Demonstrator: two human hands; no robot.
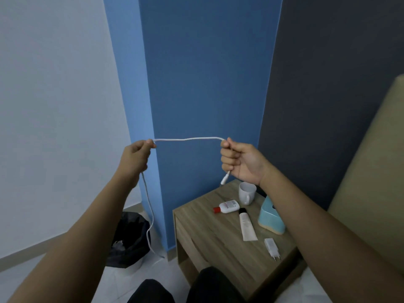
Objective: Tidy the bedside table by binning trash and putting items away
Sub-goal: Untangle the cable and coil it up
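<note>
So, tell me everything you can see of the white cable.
The white cable is thin, flexible, plastic-looking. A nearly straight stretch spans between the left hand and the right hand, both gripping it. A short end with a white connector sticks out below the right hand; the rest hangs from the left hand toward the floor.

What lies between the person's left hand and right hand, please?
In the head view, a stretch of white cable runs nearly level between the left hand and the right hand, both gripping it.
</note>
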